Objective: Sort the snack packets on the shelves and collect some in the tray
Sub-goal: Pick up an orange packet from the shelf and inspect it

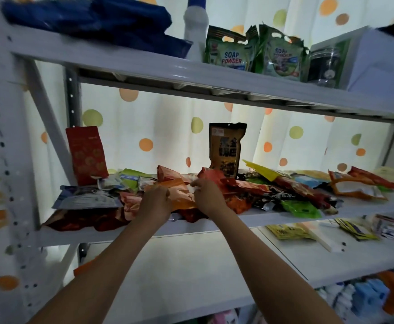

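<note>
Your left hand (155, 200) and right hand (207, 195) both reached into the heap of snack packets (273, 191) on the middle shelf (214, 224), fingers curled, each pinching an edge of the orange packet (181, 195) lying between them. A dark pouch (226, 148) stood upright behind.

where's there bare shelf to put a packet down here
Widest bare patch: the lower shelf, left of the yellow packet. A bare strip also runs along the middle shelf's front right edge. The packet pile around both hands is crowded.
</note>
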The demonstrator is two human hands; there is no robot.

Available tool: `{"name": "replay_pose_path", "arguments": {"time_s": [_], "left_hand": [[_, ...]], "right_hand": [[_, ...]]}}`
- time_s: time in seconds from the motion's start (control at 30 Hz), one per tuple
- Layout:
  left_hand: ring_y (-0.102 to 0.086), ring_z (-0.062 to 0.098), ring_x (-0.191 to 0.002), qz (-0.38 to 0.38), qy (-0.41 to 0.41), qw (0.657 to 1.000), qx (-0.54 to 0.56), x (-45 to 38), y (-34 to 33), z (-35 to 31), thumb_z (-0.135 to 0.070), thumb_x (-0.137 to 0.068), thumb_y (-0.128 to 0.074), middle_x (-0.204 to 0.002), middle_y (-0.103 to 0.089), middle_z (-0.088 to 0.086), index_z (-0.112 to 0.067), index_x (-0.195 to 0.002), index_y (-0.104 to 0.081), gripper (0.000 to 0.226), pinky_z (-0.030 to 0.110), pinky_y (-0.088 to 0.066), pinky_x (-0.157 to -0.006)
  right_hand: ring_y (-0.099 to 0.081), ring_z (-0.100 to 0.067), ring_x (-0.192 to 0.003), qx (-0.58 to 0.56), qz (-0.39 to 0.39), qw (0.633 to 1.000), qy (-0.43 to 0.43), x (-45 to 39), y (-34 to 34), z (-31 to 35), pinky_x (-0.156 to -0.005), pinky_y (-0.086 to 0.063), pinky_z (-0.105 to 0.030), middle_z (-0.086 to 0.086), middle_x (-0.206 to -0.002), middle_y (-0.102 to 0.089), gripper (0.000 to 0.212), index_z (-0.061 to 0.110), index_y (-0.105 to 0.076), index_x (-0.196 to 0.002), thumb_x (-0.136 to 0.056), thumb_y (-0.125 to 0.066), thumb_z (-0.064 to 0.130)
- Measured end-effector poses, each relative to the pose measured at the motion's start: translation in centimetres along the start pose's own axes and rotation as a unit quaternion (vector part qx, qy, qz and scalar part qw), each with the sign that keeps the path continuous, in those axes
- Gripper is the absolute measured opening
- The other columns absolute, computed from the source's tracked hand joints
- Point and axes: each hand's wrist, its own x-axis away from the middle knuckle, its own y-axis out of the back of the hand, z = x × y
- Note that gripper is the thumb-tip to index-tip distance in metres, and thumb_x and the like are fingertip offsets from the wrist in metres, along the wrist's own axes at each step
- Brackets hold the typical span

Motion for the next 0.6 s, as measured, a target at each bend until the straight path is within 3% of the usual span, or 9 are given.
{"name": "replay_pose_path", "arguments": {"time_s": [0.1,0.17,0.27,0.33,0.4,0.5,0.6], "left_hand": [[-0.059,0.028,-0.099,-0.005,-0.042,0.999,-0.002,-0.1,-0.5,-1.4,-0.011,-0.091,-0.053,-0.103,-0.065,0.013,-0.002,-0.098,-0.068,0.019,0.029,-0.040,-0.079],[-0.055,0.027,-0.109,0.023,-0.097,0.995,0.009,0.4,-1.0,-2.6,-0.012,-0.092,-0.051,-0.113,-0.062,0.010,-0.005,-0.107,-0.064,0.021,0.031,-0.041,-0.087],[-0.048,0.024,-0.123,0.050,-0.187,0.981,0.010,1.4,-2.0,-4.4,-0.012,-0.093,-0.051,-0.129,-0.057,0.007,-0.010,-0.120,-0.060,0.029,0.031,-0.037,-0.100],[-0.047,0.021,-0.122,0.061,-0.222,0.973,0.009,1.8,-3.0,-5.2,-0.012,-0.092,-0.051,-0.130,-0.056,0.003,-0.013,-0.121,-0.061,0.031,0.029,-0.038,-0.099],[-0.049,0.019,-0.117,0.077,-0.237,0.968,0.015,2.1,-4.0,-5.8,-0.012,-0.091,-0.052,-0.124,-0.058,0.001,-0.015,-0.117,-0.064,0.029,0.028,-0.042,-0.095],[-0.049,0.017,-0.114,0.081,-0.252,0.964,0.028,2.8,-5.1,-6.2,-0.015,-0.088,-0.055,-0.119,-0.059,-0.002,-0.017,-0.114,-0.065,0.027,0.031,-0.044,-0.096],[-0.050,0.017,-0.107,0.076,-0.269,0.960,0.023,3.8,-5.7,-6.4,-0.013,-0.089,-0.052,-0.112,-0.060,0.000,-0.014,-0.111,-0.064,0.025,0.033,-0.043,-0.094]], "right_hand": [[-0.065,-0.031,-0.098,0.150,-0.019,0.988,-0.030,0.0,2.1,-3.1,-0.083,-0.054,-0.037,-0.010,-0.103,-0.069,0.029,0.014,-0.068,-0.106,-0.083,-0.052,0.008],[-0.062,-0.032,-0.100,0.215,0.009,0.974,-0.064,0.2,2.8,-5.6,-0.085,-0.051,-0.039,-0.011,-0.103,-0.066,0.023,0.013,-0.067,-0.103,-0.084,-0.054,0.019],[-0.063,-0.031,-0.096,0.186,0.047,0.975,-0.113,0.3,3.0,-9.3,-0.084,-0.052,-0.040,-0.007,-0.101,-0.068,0.035,0.020,-0.069,-0.102,-0.081,-0.057,0.045],[-0.066,-0.030,-0.094,0.114,0.075,0.983,-0.121,0.2,3.1,-11.4,-0.081,-0.055,-0.040,-0.005,-0.100,-0.071,0.035,0.022,-0.072,-0.103,-0.080,-0.060,0.047],[-0.063,-0.031,-0.102,0.108,0.076,0.984,-0.115,0.8,3.8,-12.0,-0.086,-0.053,-0.040,-0.005,-0.112,-0.065,0.039,0.027,-0.068,-0.114,-0.079,-0.066,0.044],[-0.050,-0.036,-0.118,0.176,0.076,0.974,-0.123,1.6,4.4,-11.5,-0.095,-0.046,-0.043,-0.009,-0.132,-0.048,0.070,0.026,-0.047,-0.136,-0.078,-0.067,0.058],[-0.047,-0.035,-0.123,0.252,0.057,0.961,-0.095,1.7,4.5,-11.3,-0.094,-0.044,-0.044,-0.009,-0.136,-0.049,0.069,0.021,-0.044,-0.138,-0.083,-0.060,0.061]]}}
